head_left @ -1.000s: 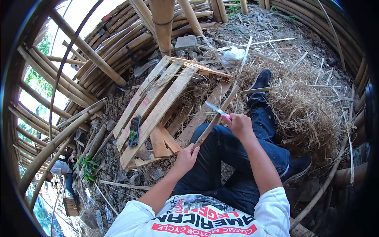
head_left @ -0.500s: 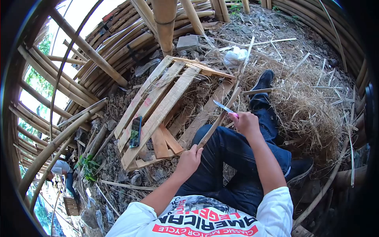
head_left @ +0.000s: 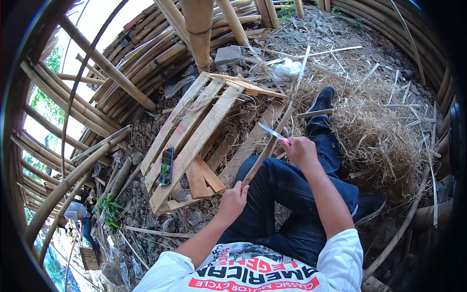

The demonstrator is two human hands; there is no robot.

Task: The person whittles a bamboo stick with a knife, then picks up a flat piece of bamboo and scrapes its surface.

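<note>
My left hand [head_left: 232,202] is closed round the near end of a long bamboo strip [head_left: 257,167], which runs up across my bent knee and away from me. In my right hand [head_left: 300,153] is a knife [head_left: 270,130] with a pink handle, its blade lying across the strip and pointing to the upper left. Just left of my knee stands a slatted wooden crate [head_left: 206,129] on its side. A phone [head_left: 166,166] rests on its slats, and short loose boards [head_left: 204,176] lie at its near end.
Fine bamboo shavings [head_left: 374,136] are heaped beyond my right leg. A white plastic bag [head_left: 288,70] and a grey block [head_left: 228,55] lie farther off. Bamboo poles [head_left: 198,34] rise behind the crate. At the far left another person [head_left: 78,212] bends over.
Both hands keep their grips. The knife and my right hand have shifted slightly to the left along with the strip; the whole view has tilted a little.
</note>
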